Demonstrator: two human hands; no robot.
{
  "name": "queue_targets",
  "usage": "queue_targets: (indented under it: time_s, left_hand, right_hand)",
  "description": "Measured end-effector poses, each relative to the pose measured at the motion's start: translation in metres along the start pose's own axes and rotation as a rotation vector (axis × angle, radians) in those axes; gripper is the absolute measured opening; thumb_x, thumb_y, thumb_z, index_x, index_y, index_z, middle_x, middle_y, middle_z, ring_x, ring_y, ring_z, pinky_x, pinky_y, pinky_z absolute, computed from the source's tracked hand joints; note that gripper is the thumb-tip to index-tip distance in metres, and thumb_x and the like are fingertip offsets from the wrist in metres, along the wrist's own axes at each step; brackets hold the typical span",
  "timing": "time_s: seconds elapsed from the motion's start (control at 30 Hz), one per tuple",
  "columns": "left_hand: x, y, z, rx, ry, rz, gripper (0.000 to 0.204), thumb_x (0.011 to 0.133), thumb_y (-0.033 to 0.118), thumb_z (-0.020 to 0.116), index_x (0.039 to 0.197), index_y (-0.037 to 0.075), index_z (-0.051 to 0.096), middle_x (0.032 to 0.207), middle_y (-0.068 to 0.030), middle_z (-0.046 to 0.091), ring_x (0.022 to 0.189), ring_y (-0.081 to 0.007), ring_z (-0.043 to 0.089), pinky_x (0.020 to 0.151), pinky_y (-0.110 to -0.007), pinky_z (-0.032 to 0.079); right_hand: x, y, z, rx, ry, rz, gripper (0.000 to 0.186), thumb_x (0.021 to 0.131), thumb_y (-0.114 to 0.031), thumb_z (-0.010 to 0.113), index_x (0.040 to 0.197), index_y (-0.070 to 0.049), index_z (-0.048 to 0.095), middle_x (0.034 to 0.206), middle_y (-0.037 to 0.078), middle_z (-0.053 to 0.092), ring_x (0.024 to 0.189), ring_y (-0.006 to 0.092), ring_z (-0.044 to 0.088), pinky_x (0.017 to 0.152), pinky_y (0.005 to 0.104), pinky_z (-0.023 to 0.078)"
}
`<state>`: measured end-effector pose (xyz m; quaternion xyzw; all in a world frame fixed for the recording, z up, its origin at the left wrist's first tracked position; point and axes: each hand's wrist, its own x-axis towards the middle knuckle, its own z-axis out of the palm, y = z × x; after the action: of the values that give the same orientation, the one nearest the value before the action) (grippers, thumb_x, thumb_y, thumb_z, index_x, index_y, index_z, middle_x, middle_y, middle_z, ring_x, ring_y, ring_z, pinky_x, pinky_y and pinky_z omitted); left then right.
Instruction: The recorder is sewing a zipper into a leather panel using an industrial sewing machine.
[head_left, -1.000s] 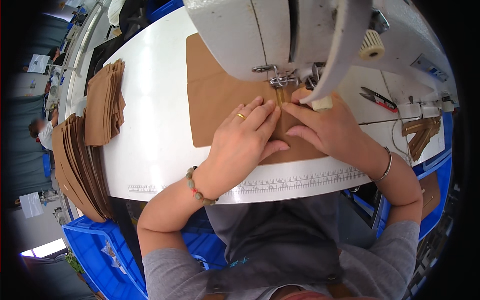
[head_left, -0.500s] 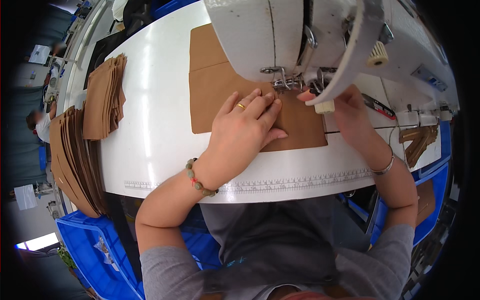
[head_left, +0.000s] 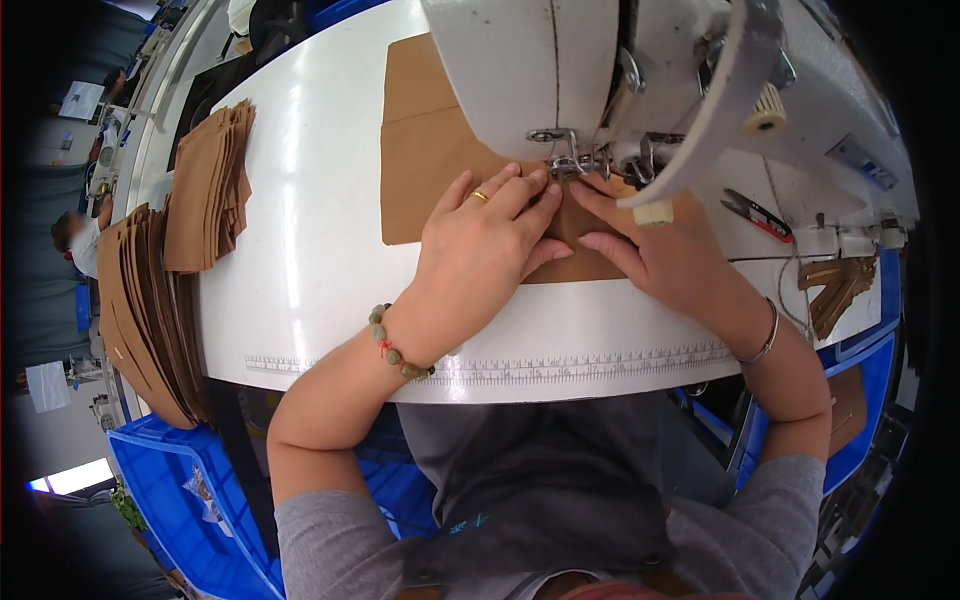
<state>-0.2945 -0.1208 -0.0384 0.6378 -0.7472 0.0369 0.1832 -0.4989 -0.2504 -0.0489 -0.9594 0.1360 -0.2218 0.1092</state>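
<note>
A flat brown fabric piece lies on the white sewing table, running under the white sewing machine. My left hand presses flat on the piece, fingertips just left of the metal presser foot. My right hand lies flat on the piece too, its fingers pointing at the foot from the right. Neither hand grips anything; both hold the fabric down. The machine arm hides the piece's far end.
Stacks of brown cut pieces sit at the table's left, with more hanging beside it. Small snips lie right of the machine. Blue bins stand below left and right. Another person is at far left.
The brown piece has fed farther under the machine, away from me. Both hands slid forward with it, and the right hand now shows more from behind the machine arm.
</note>
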Motion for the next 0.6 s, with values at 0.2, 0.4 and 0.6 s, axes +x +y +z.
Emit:
queue_targets:
  time_s: [0.2,0.4,0.6]
  left_hand:
    - [0.0026,-0.0003,0.0027,0.041,0.097,0.033,0.054,0.082,0.038,0.081,0.126,0.008,0.076,0.123,-0.0075,0.074,0.115,-0.0299,0.068,0.104,-0.041,0.053]
    - [0.0006,-0.0012,0.0016,-0.007,0.014,0.007,0.051,0.091,0.038,0.074,0.128,0.004,0.072,0.136,-0.0114,0.068,0.131,-0.0307,0.063,0.108,-0.050,0.049]
    - [0.0025,-0.0009,0.0026,0.033,0.075,0.018,0.050,0.084,0.039,0.079,0.125,0.010,0.078,0.111,-0.0064,0.073,0.109,-0.0311,0.069,0.105,-0.042,0.053]
  right_hand:
    - [0.0009,0.0006,0.0027,0.001,0.036,-0.006,0.042,0.090,-0.030,0.076,0.125,-0.008,0.074,0.105,0.012,0.070,0.106,0.0307,0.066,0.114,0.0486,0.045]
    - [0.0006,0.0003,0.0021,-0.012,0.020,-0.008,0.043,0.090,-0.029,0.077,0.126,-0.007,0.074,0.109,0.013,0.072,0.108,0.0308,0.066,0.114,0.0487,0.045]
    - [0.0014,-0.0011,0.0009,-0.001,0.028,-0.009,0.043,0.090,-0.028,0.077,0.127,-0.006,0.073,0.111,0.014,0.073,0.110,0.0309,0.066,0.115,0.0491,0.044]
